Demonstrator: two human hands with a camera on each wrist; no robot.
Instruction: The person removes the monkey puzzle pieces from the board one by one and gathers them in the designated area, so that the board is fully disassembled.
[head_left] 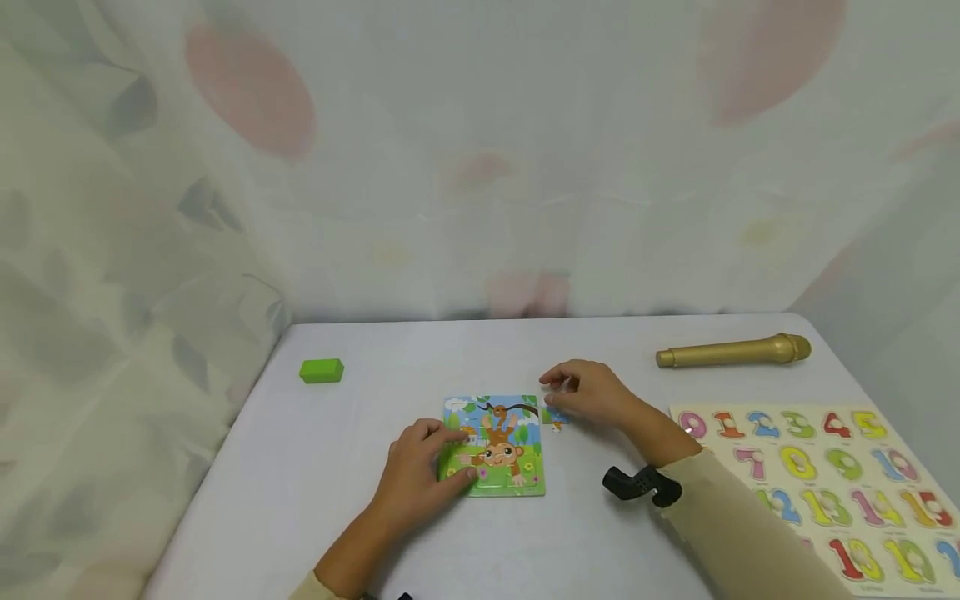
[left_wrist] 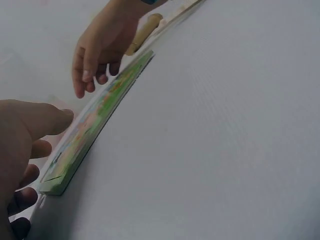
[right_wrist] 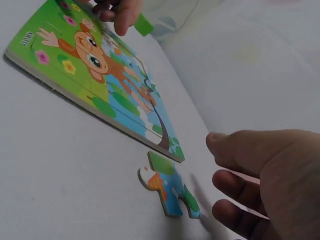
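Observation:
A square jigsaw puzzle with a monkey picture (head_left: 501, 477) lies flat on the white table. My left hand (head_left: 420, 479) is at its left side, thumb and forefinger spread over the picture and holding nothing. Just off the puzzle's right edge lies a loose puzzle piece (right_wrist: 170, 185), blue and green with an orange and white patch. My right hand (head_left: 592, 393) hovers right beside that piece, thumb and fingers apart with nothing between them. In the right wrist view, the thumb (right_wrist: 245, 147) shows to the right of the piece.
A green block (head_left: 322, 371) sits at the back left of the table. At the back right lies a gold microphone (head_left: 735, 351). A number puzzle board (head_left: 757, 417) covers the right side, partly under my right sleeve (head_left: 738, 521). Patterned cloth hangs behind and at the left.

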